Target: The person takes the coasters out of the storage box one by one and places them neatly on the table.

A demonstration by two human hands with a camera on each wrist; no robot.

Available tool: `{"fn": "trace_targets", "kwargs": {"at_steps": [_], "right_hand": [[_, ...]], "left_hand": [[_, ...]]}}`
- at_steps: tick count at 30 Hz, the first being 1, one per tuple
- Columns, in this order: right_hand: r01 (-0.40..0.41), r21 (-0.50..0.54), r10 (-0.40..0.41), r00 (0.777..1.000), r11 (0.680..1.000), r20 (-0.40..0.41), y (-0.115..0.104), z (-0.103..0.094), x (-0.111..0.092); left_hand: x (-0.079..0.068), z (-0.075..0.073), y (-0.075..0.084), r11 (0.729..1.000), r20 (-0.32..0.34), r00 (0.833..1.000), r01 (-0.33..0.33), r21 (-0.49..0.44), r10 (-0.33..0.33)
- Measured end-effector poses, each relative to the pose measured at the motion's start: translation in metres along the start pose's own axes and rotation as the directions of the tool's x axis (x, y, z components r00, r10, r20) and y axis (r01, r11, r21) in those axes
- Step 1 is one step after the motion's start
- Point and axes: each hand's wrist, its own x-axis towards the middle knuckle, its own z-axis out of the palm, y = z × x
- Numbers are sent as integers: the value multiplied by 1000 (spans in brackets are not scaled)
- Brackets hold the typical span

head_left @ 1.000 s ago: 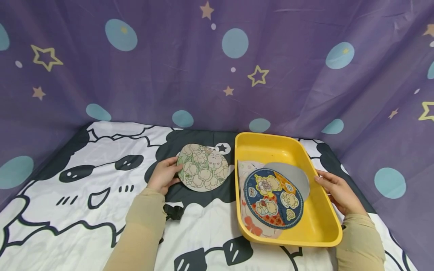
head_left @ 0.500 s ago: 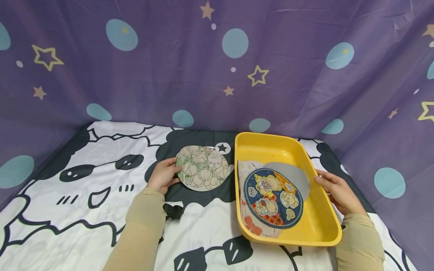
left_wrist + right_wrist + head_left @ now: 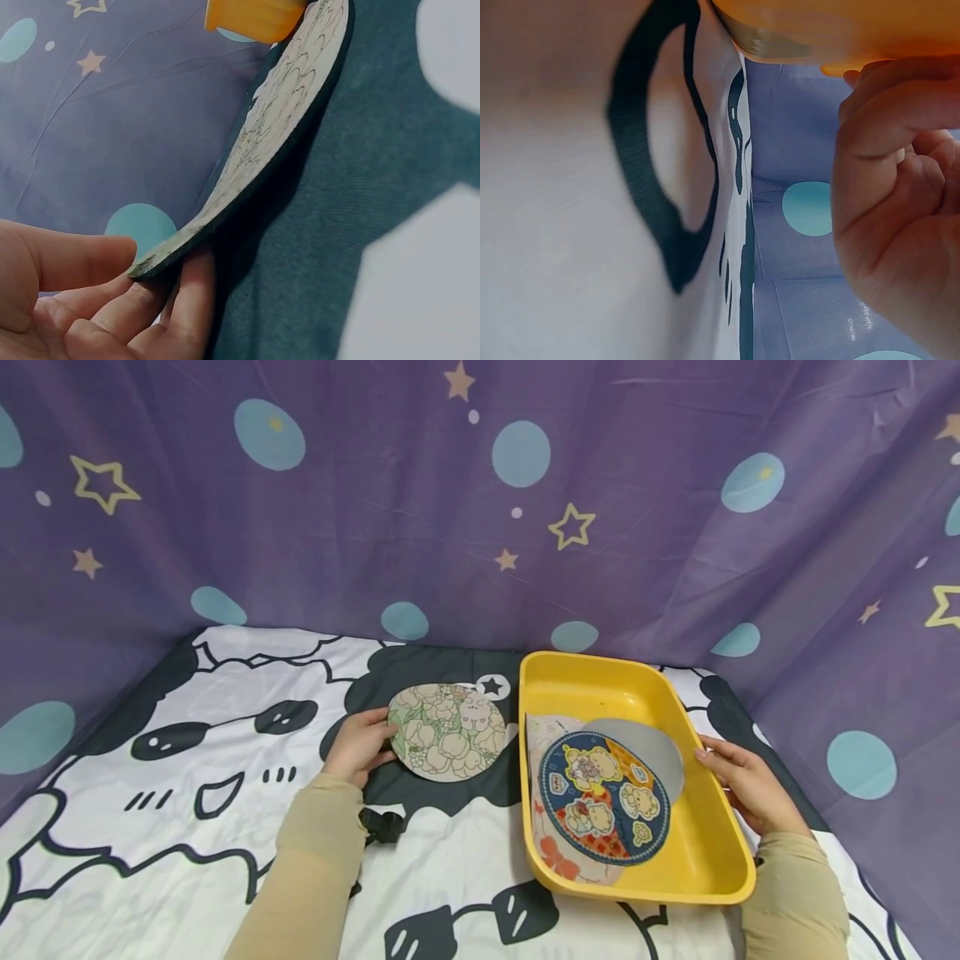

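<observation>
My left hand (image 3: 358, 747) pinches the left edge of a round mat (image 3: 450, 732) with a cream and green flower-and-bunny print. In the left wrist view, the thumb lies at the top of its edge and fingers are beneath the dark underside (image 3: 300, 157); the mat tilts up from the cloth at the held side. At the right, my right hand (image 3: 753, 781) grips the rim of a yellow tray (image 3: 600, 667). Inside the tray, a round blue mat with cartoon bears (image 3: 606, 799) overlaps a grey round mat (image 3: 651, 747) and a pale pink printed mat (image 3: 557, 860).
A black-and-white cartoon cloth (image 3: 217, 810) covers the table. A purple curtain with stars and dots (image 3: 420, 510) hangs behind and along the sides. Near the left wrist sits a small black object (image 3: 384, 825), partly covered by the sleeve.
The flower-print mat has tipped slightly, its far edge coming down a little in the head view. Both hands keep their hold, and the tray stays in place.
</observation>
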Motion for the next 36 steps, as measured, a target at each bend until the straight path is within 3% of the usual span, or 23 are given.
{"fn": "trace_targets", "kwargs": {"at_steps": [36], "right_hand": [[-8, -38, 8, 1000, 999, -8, 1, 0, 1]], "left_hand": [[-9, 3, 14, 1000, -77, 997, -10, 0, 10]]}}
